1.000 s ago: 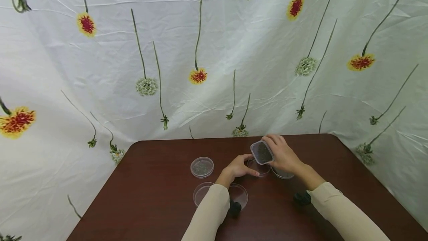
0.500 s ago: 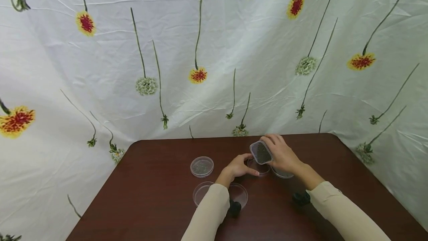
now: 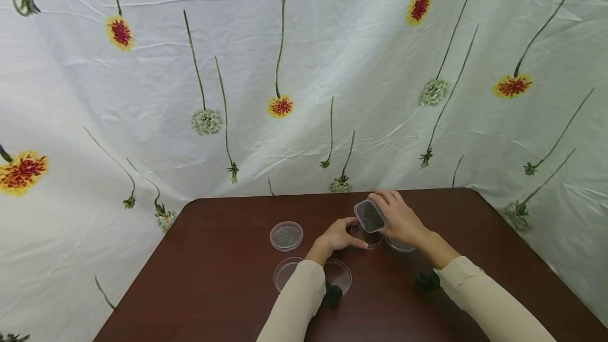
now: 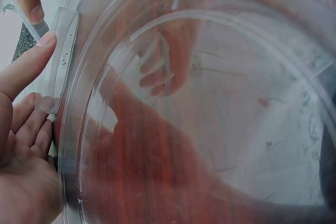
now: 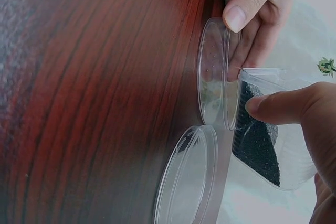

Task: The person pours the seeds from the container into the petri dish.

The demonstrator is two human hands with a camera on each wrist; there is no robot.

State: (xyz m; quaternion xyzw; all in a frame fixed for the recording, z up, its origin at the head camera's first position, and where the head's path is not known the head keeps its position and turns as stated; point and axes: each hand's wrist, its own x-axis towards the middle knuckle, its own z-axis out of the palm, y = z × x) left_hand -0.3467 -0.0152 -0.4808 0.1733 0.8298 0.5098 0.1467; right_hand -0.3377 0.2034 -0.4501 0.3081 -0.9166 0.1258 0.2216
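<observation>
My right hand [image 3: 399, 218] grips a small clear plastic container [image 3: 370, 216], tilted toward the left. Dark fine granules [image 5: 257, 148] lie slanted against one side of it in the right wrist view. Below its lip stands a clear petri dish [image 5: 212, 77] with a few tiny specks in it. My left hand [image 3: 338, 235] holds that dish at the rim, thumb on the near side and fingers behind. A second petri dish [image 5: 189, 174] sits just right of it, partly hidden by my right hand in the head view.
At the back left is a petri dish [image 3: 286, 237] with greenish specks. Nearer, two clear dishes, one left [image 3: 285, 273] and one right [image 3: 341, 277], are partly covered by my left sleeve. A dark device [image 3: 428, 281] shows by the right sleeve. A flowered cloth [image 3: 304, 146] hangs behind the brown table [image 3: 214, 268].
Both hands keep nearly the same place, the container still tilted over the dish. The whole head view has shifted very slightly.
</observation>
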